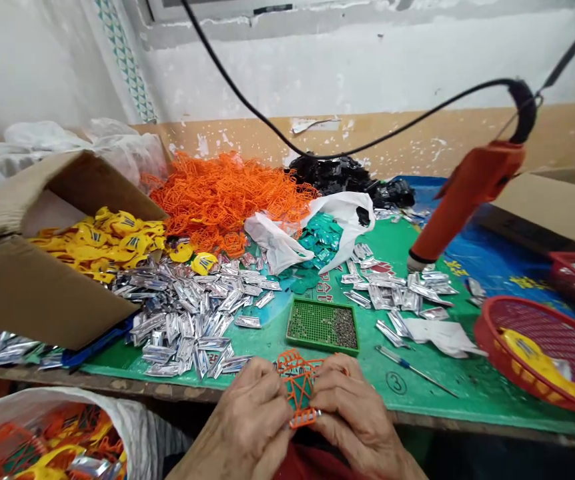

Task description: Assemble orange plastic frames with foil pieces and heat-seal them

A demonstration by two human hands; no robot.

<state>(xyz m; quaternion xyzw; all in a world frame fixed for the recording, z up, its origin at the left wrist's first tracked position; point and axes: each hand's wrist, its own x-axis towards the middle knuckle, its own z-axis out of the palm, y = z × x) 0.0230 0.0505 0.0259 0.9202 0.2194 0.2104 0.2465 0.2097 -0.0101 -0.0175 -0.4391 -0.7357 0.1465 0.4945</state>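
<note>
My left hand [252, 413] and my right hand [350, 407] meet at the near table edge, both pinched on one orange plastic frame piece [298, 388] with a teal insert inside it. Just beyond them sits a small green tray [323, 325] filled with tiny dark screws. A screwdriver [412, 370] lies on the green mat [277, 333] to the right of my hands. A spread of silver metal pieces [192, 313] covers the mat to the left.
An orange powered screwdriver [462, 200] hangs on a black cable at the right. A heap of orange frames [222, 197], a white bag of teal parts [317, 237], a cardboard box of yellow parts [97, 243] and red baskets [542, 353] surround the work spot. A bag [52, 433] sits below left.
</note>
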